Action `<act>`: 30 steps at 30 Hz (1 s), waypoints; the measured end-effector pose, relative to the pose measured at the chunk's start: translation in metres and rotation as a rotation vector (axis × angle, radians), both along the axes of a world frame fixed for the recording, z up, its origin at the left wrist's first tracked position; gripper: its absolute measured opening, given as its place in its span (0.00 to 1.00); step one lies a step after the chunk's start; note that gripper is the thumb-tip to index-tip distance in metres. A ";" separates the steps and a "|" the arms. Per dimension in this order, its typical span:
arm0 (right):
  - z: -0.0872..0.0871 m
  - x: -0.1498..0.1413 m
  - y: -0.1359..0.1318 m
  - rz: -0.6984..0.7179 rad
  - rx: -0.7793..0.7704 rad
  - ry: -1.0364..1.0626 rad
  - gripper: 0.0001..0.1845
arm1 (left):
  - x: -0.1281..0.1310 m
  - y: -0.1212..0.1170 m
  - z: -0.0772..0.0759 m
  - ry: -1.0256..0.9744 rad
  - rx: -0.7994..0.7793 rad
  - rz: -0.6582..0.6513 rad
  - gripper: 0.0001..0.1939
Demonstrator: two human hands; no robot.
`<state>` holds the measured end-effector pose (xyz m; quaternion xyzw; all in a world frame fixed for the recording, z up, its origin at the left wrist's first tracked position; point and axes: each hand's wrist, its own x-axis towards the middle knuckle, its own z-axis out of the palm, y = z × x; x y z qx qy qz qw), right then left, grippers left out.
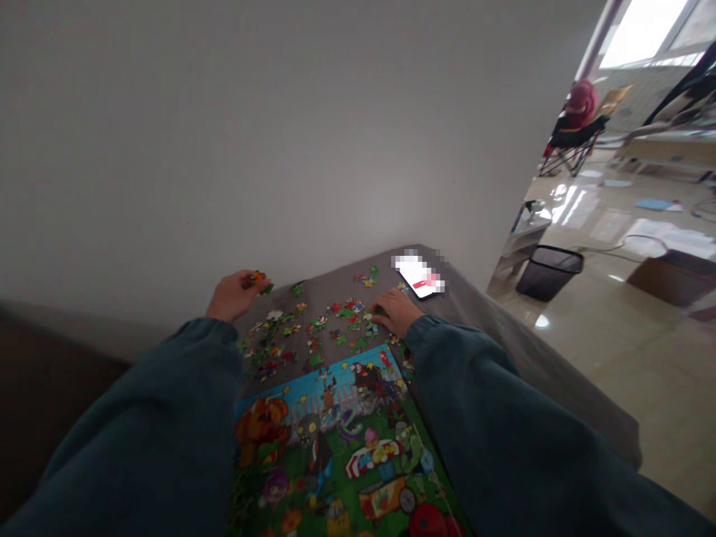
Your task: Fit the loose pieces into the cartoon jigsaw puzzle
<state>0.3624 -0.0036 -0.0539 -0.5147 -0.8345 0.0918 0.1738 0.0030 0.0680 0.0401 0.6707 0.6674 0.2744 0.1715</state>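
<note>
At the far left of the surface, my left hand (pixel 230 295) pinches a small orange and green jigsaw puzzle piece (pixel 260 280), raised close to the wall. My right hand (pixel 396 310) rests low at the right side of the loose jigsaw pieces (pixel 353 307), its fingers bent down and a little apart; whether they touch a piece is hard to make out. Many mixed pieces lie scattered between both hands. In front of them is a colourful cartoon picture board (pixel 341 447), lying flat between my forearms. My sleeves cover parts of its sides.
A lit phone (pixel 418 276) lies beyond my right hand, its screen partly blurred out. The grey cloth-covered surface (pixel 537 380) meets a plain wall (pixel 313 149). On the floor at right stand a dark waste bin (pixel 549 272), a brown box (pixel 674 282) and a folding chair (pixel 579 134).
</note>
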 end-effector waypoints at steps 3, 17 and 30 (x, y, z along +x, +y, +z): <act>0.000 0.000 0.000 0.002 -0.011 0.031 0.15 | -0.008 -0.029 0.017 -0.116 0.005 0.020 0.19; 0.004 -0.001 -0.008 -0.030 -0.004 0.131 0.05 | -0.016 -0.178 -0.005 -0.679 0.080 0.135 0.25; 0.039 -0.059 -0.097 0.255 -0.192 0.495 0.12 | 0.031 -0.213 -0.052 -0.352 -0.190 -0.114 0.17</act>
